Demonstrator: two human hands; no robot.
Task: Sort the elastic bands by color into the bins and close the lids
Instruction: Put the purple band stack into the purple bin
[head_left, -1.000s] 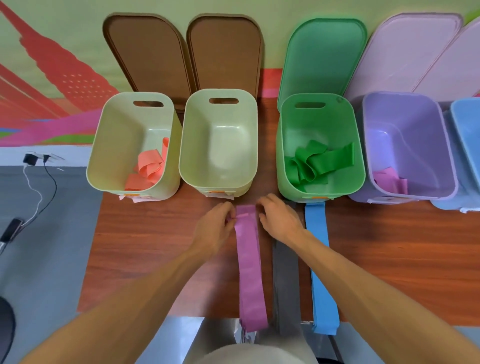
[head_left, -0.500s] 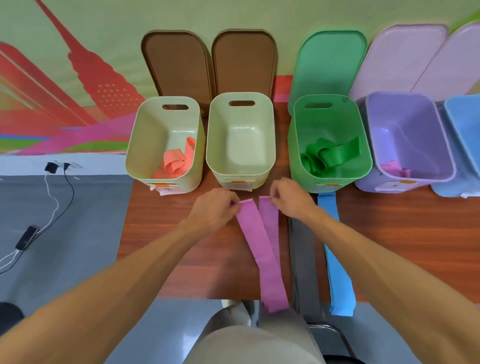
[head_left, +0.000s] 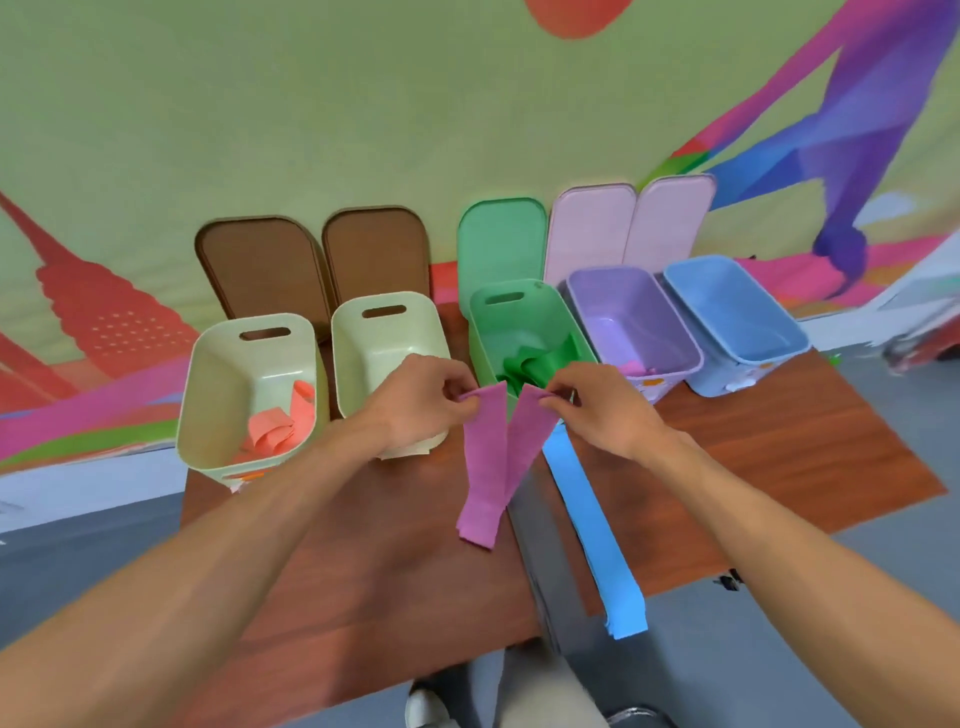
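Note:
A purple-pink elastic band (head_left: 488, 457) hangs folded in a V above the table. My left hand (head_left: 415, 402) pinches its left end and my right hand (head_left: 602, 410) pinches its right end, in front of the green bin (head_left: 558, 317). A blue band (head_left: 587, 519) lies flat on the table and overhangs the near edge. The purple bin (head_left: 670, 322) holds a pink band (head_left: 636, 368), the green bin holds green bands (head_left: 535, 364), and the left cream bin (head_left: 208, 395) holds orange bands (head_left: 280, 423).
A second cream bin (head_left: 363, 338) and a blue bin (head_left: 769, 322) stand in the same row. Two brown lids (head_left: 270, 265), a green lid (head_left: 501, 239) and two pink lids (head_left: 592, 228) lean on the wall. A dark grey strip (head_left: 530, 525) lies beside the blue band.
Both hands lifted the purple-pink band off the table and drew its two ends apart. The view tilted upward and shifted.

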